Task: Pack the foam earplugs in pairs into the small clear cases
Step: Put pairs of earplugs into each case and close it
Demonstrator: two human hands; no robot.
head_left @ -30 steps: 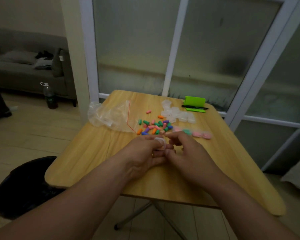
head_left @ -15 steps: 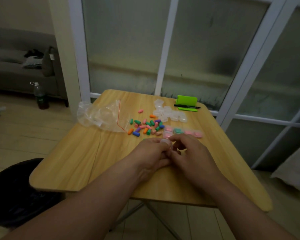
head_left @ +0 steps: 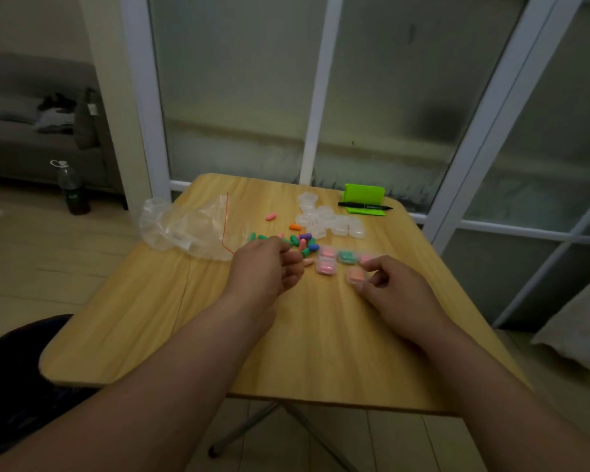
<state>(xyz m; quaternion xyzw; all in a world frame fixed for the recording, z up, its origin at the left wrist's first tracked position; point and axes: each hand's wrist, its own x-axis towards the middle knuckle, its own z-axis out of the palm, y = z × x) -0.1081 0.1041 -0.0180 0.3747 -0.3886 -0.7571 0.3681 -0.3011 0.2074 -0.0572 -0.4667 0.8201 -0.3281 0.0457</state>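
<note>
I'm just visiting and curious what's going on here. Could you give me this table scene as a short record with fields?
table: wooden
loose plugs: mixed colours, heaped mid-table
empty cases: clear, clustered behind the plugs
filled cases: pink and green, right of the plugs
orange case: on the table at the right hand's fingertips
right hand: seems to pinch the orange case
left hand: fingers curled over the plugs, grip unclear
bag: clear, left of the plugs
marker: by the green pad, far edge
</note>
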